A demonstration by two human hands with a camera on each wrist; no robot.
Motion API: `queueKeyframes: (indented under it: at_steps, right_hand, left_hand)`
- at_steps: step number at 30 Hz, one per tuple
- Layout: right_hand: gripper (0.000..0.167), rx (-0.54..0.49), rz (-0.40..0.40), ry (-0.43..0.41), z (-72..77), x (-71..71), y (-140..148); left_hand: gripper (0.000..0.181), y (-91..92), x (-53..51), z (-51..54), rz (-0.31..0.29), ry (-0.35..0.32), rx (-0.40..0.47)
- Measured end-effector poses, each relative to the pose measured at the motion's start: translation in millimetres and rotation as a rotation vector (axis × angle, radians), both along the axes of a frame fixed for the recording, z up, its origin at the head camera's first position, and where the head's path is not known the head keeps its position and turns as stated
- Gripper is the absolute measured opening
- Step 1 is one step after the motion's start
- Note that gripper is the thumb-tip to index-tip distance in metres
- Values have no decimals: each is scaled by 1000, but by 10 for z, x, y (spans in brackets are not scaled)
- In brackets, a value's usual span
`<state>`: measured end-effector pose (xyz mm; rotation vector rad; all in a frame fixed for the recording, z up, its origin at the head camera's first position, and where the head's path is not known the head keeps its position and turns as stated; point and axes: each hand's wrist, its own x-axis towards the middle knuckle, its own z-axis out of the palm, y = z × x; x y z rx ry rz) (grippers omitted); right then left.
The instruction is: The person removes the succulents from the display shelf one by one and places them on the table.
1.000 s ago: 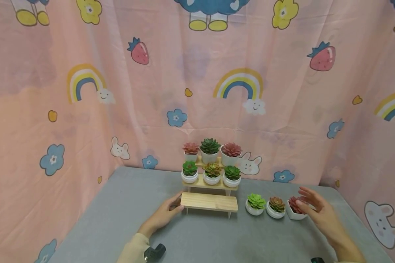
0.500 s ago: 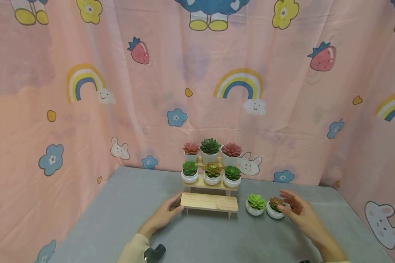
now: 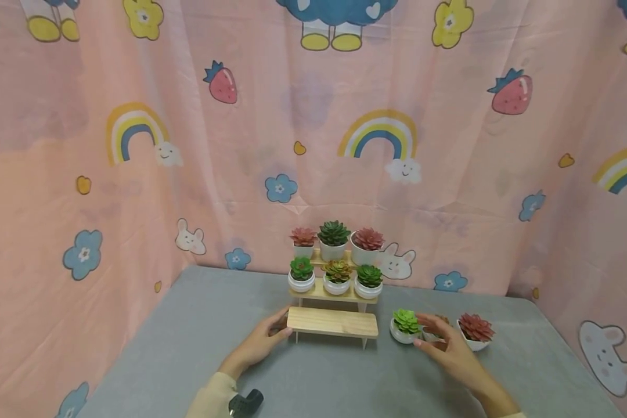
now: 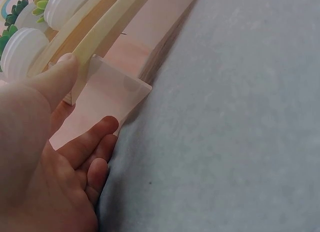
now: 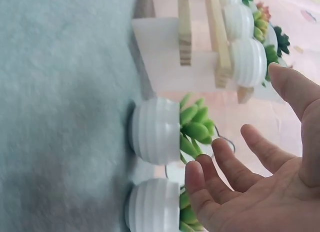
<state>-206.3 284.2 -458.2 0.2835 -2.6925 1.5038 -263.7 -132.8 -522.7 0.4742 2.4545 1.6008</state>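
Note:
In the head view, my left hand (image 3: 258, 342) is at the left end of the stand's lowest wooden shelf (image 3: 332, 321). The left wrist view shows its thumb (image 4: 65, 71) on the shelf's edge and a finger behind, pinching it; other fingers curl beside the translucent leg (image 4: 107, 94). My right hand (image 3: 451, 351), fingers spread, reaches over the brown succulent (image 3: 443, 319), mostly hiding it. Its fingertips are close to the bright green succulent (image 3: 406, 323) in a round white pot (image 5: 156, 131). Contact cannot be told. A red succulent (image 3: 475, 328) stands to the right.
The stand's middle shelf (image 3: 319, 290) bears three potted succulents, and three more stand on the top shelf (image 3: 317, 255). A pink patterned curtain (image 3: 251, 133) hangs behind the grey-covered table (image 3: 188, 325).
My right hand has moved left from the red succulent, past the brown one, to beside the bright green one. The pots look unmoved, and my left hand has stayed at the shelf.

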Motion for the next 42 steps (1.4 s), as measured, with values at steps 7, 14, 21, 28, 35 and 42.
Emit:
queueKeyframes:
  at_steps: [7, 14, 21, 28, 35, 42]
  right_hand:
    - [53, 41, -8, 37, -38, 18, -78]
    - [51, 57, 5, 99, 91, 33, -84]
    - [54, 53, 17, 114, 220, -71, -222]
    - [57, 21, 60, 103, 273, -224, -375]
    - [56, -60, 58, 77, 247, -377, -439]
    - [61, -84, 36, 62, 264, -515, -531]
  left_hand:
    - [65, 21, 21, 0, -4, 13, 5]
    - [64, 25, 31, 26, 1, 17, -13]
    - [64, 25, 8, 33, 1, 11, 10]
    - [65, 13, 12, -25, -10, 27, -4]
    - [65, 27, 35, -12, -17, 50, 1]
    - [64, 30, 38, 14, -11, 46, 0]
